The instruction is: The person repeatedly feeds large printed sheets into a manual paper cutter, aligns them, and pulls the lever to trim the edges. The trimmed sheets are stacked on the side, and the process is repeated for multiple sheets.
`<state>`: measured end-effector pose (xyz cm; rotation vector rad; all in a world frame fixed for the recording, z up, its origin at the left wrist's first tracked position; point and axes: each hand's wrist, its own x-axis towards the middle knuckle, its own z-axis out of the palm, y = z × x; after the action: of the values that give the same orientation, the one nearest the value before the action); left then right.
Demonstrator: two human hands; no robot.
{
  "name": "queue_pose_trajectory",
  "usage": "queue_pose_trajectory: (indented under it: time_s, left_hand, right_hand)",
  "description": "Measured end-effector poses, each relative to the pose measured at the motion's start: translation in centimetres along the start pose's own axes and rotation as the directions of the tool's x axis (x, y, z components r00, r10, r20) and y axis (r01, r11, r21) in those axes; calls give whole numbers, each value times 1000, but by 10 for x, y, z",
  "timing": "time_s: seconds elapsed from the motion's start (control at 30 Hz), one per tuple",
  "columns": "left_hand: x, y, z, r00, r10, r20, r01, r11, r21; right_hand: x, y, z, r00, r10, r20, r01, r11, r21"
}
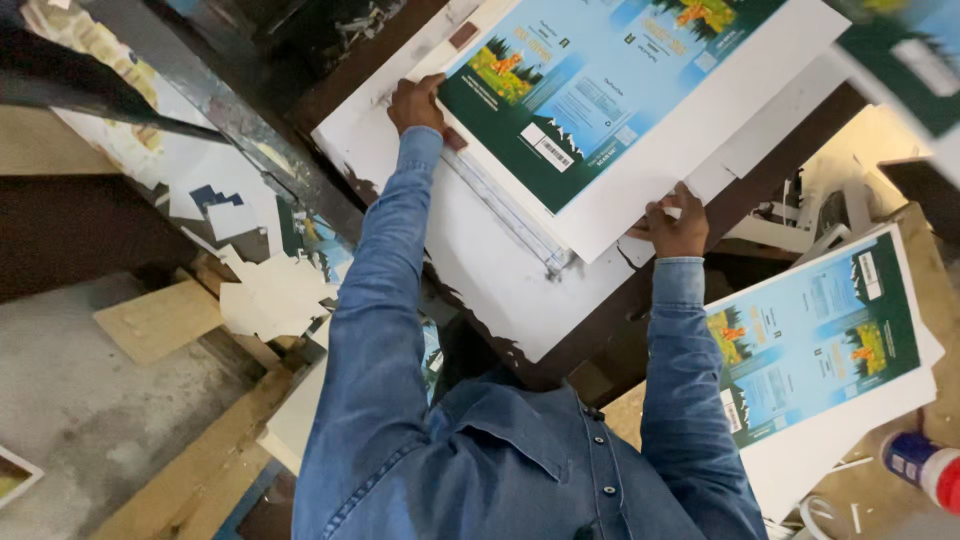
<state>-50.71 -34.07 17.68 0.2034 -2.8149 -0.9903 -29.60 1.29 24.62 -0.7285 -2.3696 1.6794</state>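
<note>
The person's left hand [417, 104] presses flat on the near-left edge of a printed cardboard sheet [640, 95], while the right hand [677, 226] pinches its near-right corner; both arms wear denim sleeves. The sheet lies on a white work board [480, 270], its long axis running diagonally from lower right to upper left, alongside a metal ruler [510, 210]. Squaring it well probably means keeping that edge flush against the ruler. A similar stack of printed sheets [815, 350] lies at right

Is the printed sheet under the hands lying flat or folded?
Flat: the printed sheet lies spread on the white board, no crease visible.
</note>
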Motion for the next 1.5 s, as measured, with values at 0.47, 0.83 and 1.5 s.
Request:
queue_pose_trajectory:
  time_s: [0.47,0.83,1.5]
  left_hand:
    - [-92,-183,-137,516,-269,-813,-141,910,-390]
    - [-280,-6,55,485,-285,827,871,75,-485]
    - [-358,220,4,115,815,567,377,493,-784]
  right_hand:
    - [-140,124,-116,985,-167,-36,55,505,-861]
    - [-164,147,-133,967,-234,98,218,572,-791]
    - [-338,196,-242,708,484,-514,-310,867,389]
